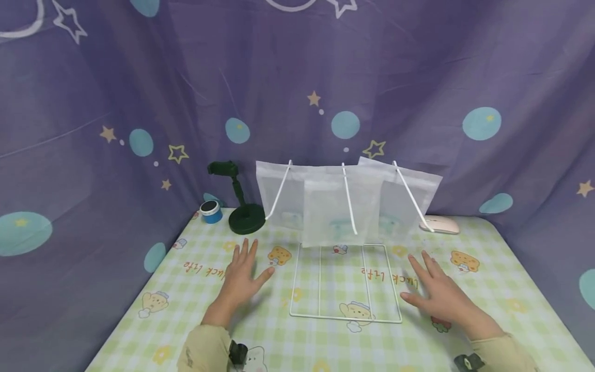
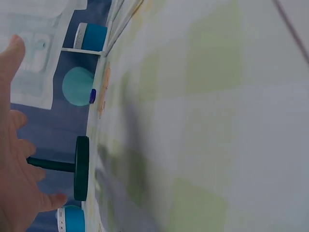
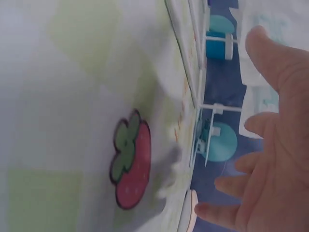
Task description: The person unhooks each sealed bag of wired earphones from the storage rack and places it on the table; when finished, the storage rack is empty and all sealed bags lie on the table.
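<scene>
In the head view, a white wire rack (image 1: 346, 318) stands on the table, its base frame lying toward me. Three frosted plastic bags hang from its white prongs: a left bag (image 1: 281, 194), a middle bag (image 1: 341, 212) in front, and a right bag (image 1: 411, 191). My left hand (image 1: 240, 279), fingers spread and empty, is left of the base frame. On the other side, my right hand (image 1: 439, 294) is likewise spread, palm down, holding nothing. The right wrist view shows its thumb (image 3: 263, 48) overlapping the bags.
Behind my left hand are a dark green stand (image 1: 246, 219) with a round base and a small blue container (image 1: 212, 213). A pale pink computer mouse (image 1: 440, 225) sits at the back right. Patterned curtain (image 1: 279, 77) surrounds the checked tablecloth (image 1: 279, 341).
</scene>
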Demonstrator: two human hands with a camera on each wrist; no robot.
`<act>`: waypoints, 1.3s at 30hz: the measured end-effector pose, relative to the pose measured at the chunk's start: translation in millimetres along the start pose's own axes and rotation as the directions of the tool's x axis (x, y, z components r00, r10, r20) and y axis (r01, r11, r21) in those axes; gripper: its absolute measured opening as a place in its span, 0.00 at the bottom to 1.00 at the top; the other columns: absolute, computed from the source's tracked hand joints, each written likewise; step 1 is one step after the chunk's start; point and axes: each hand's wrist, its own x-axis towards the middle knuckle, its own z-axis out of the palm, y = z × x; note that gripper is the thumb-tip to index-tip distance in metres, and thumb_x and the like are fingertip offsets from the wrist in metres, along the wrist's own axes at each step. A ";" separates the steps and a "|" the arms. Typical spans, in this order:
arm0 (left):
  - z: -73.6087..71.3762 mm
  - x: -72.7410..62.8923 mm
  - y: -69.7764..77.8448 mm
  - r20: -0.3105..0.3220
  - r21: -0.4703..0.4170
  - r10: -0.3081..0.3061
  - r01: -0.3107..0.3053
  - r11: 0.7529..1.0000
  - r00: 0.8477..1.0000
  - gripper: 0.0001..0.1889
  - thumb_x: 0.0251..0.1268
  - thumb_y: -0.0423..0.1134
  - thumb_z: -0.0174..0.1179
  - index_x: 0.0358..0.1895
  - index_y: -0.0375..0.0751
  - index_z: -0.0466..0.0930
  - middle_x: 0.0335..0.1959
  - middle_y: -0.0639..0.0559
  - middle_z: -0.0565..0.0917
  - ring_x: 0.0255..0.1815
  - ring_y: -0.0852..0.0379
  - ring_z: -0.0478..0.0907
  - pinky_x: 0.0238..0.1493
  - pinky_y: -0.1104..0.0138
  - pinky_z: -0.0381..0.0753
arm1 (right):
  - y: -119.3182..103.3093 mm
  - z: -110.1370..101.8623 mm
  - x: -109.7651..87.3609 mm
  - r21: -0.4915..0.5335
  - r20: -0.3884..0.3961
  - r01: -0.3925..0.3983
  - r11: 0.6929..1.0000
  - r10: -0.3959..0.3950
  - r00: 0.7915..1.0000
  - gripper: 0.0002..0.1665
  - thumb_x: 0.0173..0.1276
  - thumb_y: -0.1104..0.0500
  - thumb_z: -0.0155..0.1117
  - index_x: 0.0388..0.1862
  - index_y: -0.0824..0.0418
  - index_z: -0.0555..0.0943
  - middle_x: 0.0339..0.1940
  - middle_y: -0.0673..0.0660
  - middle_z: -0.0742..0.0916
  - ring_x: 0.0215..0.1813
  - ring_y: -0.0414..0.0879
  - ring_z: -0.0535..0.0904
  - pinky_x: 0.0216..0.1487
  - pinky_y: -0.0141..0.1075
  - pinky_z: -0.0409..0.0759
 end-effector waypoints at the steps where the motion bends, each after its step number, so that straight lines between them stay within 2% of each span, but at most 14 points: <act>1: -0.6 2.0 0.0 0.002 -0.032 -0.007 0.007 0.999 1.000 0.47 0.66 0.64 0.55 0.79 0.44 0.45 0.79 0.37 0.43 0.77 0.33 0.35 0.65 0.31 0.50 | -1.1 1.0 0.3 0.005 0.014 0.008 1.000 -0.008 1.000 0.56 0.63 0.32 0.62 0.79 0.61 0.54 0.75 0.77 0.53 0.70 0.77 0.55 0.55 0.69 0.67; 6: -3.9 14.2 -0.1 0.014 -0.193 -0.037 0.039 0.980 0.999 0.45 0.68 0.58 0.56 0.79 0.39 0.44 0.78 0.35 0.43 0.77 0.34 0.38 0.69 0.36 0.47 | -8.0 3.4 1.9 0.077 0.140 -0.002 0.997 -0.009 0.990 0.58 0.61 0.29 0.61 0.78 0.61 0.54 0.76 0.75 0.54 0.68 0.76 0.61 0.53 0.66 0.71; 9: -5.2 24.0 -0.1 0.027 -0.251 -0.047 0.052 0.967 0.999 0.45 0.70 0.57 0.55 0.78 0.37 0.44 0.78 0.34 0.43 0.77 0.35 0.41 0.72 0.41 0.46 | -11.4 4.0 3.0 0.153 0.230 -0.031 0.988 -0.005 0.973 0.60 0.60 0.31 0.63 0.79 0.62 0.52 0.76 0.76 0.54 0.68 0.76 0.61 0.55 0.67 0.69; 11: -5.7 31.1 0.3 0.032 -0.286 -0.056 0.063 0.956 0.998 0.44 0.71 0.55 0.55 0.78 0.35 0.44 0.78 0.34 0.44 0.77 0.36 0.43 0.73 0.43 0.46 | -11.9 5.0 4.3 0.179 0.260 -0.029 0.983 -0.019 0.965 0.62 0.59 0.32 0.65 0.78 0.66 0.51 0.75 0.77 0.55 0.69 0.76 0.59 0.59 0.66 0.66; 16: -8.6 46.2 3.6 0.026 -0.376 -0.094 0.097 0.921 0.995 0.42 0.71 0.52 0.55 0.77 0.32 0.47 0.76 0.32 0.51 0.75 0.34 0.50 0.72 0.44 0.50 | -8.4 9.2 8.1 0.209 0.263 0.014 0.978 -0.070 0.962 0.67 0.53 0.34 0.71 0.76 0.73 0.52 0.74 0.76 0.59 0.72 0.75 0.53 0.66 0.65 0.58; 19: -11.6 53.2 4.7 0.041 -0.405 -0.125 0.131 0.905 0.991 0.42 0.71 0.54 0.55 0.77 0.35 0.47 0.76 0.32 0.53 0.73 0.33 0.54 0.70 0.42 0.54 | -5.4 11.7 10.3 0.226 0.278 0.009 0.974 -0.073 0.958 0.69 0.50 0.35 0.74 0.75 0.74 0.52 0.74 0.75 0.59 0.73 0.75 0.50 0.68 0.65 0.54; 23: -16.6 61.5 6.1 0.070 -0.429 -0.154 0.169 0.887 0.986 0.42 0.71 0.56 0.55 0.78 0.41 0.46 0.76 0.34 0.52 0.73 0.33 0.56 0.69 0.42 0.57 | -3.1 14.0 11.9 0.212 0.284 0.019 0.977 -0.080 0.956 0.71 0.47 0.36 0.77 0.74 0.76 0.53 0.73 0.76 0.60 0.73 0.74 0.51 0.68 0.64 0.55; 27: -19.8 71.8 9.0 0.067 -0.450 -0.160 0.173 0.876 0.985 0.42 0.71 0.55 0.55 0.78 0.40 0.45 0.77 0.36 0.51 0.73 0.32 0.56 0.70 0.44 0.57 | -2.7 12.7 11.7 0.193 0.277 0.037 0.981 -0.090 0.956 0.69 0.45 0.35 0.77 0.73 0.75 0.57 0.73 0.76 0.61 0.72 0.74 0.54 0.67 0.64 0.57; 33: -20.5 88.3 14.5 0.046 -0.485 -0.162 0.164 0.859 0.986 0.41 0.70 0.49 0.58 0.78 0.37 0.47 0.77 0.36 0.52 0.72 0.33 0.57 0.70 0.45 0.58 | -2.4 11.8 9.5 0.194 0.285 0.038 0.980 -0.093 0.954 0.64 0.47 0.36 0.76 0.73 0.71 0.61 0.74 0.75 0.60 0.72 0.74 0.54 0.64 0.66 0.60; 39: -21.1 101.1 16.8 0.078 -0.536 -0.131 0.153 0.830 0.988 0.39 0.73 0.44 0.56 0.77 0.33 0.46 0.75 0.31 0.53 0.73 0.31 0.54 0.71 0.47 0.55 | -1.5 15.6 8.5 0.211 0.297 0.041 0.977 -0.104 0.949 0.63 0.49 0.36 0.75 0.74 0.70 0.61 0.74 0.75 0.59 0.73 0.74 0.52 0.64 0.66 0.60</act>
